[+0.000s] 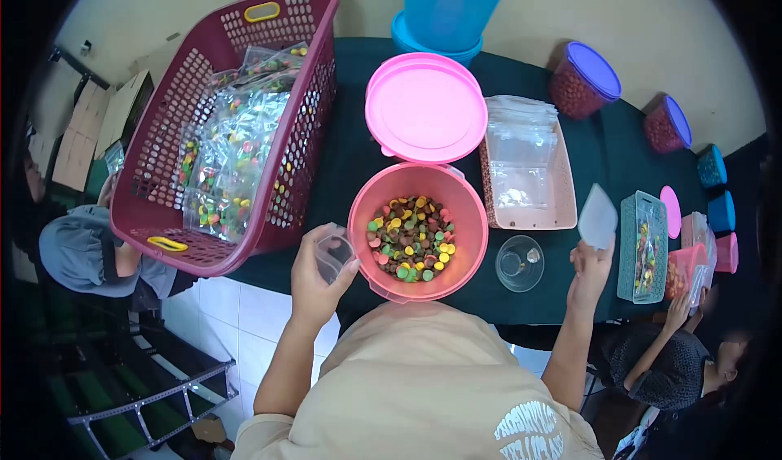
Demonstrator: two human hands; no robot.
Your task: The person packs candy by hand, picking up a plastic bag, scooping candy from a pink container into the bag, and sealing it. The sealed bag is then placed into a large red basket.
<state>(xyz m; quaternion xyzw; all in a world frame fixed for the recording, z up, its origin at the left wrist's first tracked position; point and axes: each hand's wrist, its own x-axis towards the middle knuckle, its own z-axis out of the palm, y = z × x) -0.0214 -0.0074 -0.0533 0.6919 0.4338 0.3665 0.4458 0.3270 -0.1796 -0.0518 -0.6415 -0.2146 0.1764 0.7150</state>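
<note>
A small clear plastic cup (pixel 332 255) is gripped in my left hand (pixel 314 285), beside the left rim of a round salmon-pink tub (pixel 471 228). Inside the tub lie many small round candies (pixel 411 233) in brown, yellow, green and pink. My right hand (pixel 590 274) holds up a clear plastic bag (pixel 599 217), pinched at its lower end, right of the tub. Between the tub and this hand stands a clear round container (pixel 513 274) with a small pale item in it.
A maroon basket (pixel 285 162) holds many filled candy bags (pixel 236 150). A pink lid (pixel 428 108) lies behind the tub. A pale tray (pixel 557 211) holds stacked bags (pixel 521 146). Blue tubs (pixel 452 12) stand at the back. People sit at left (pixel 90 248) and right (pixel 660 362).
</note>
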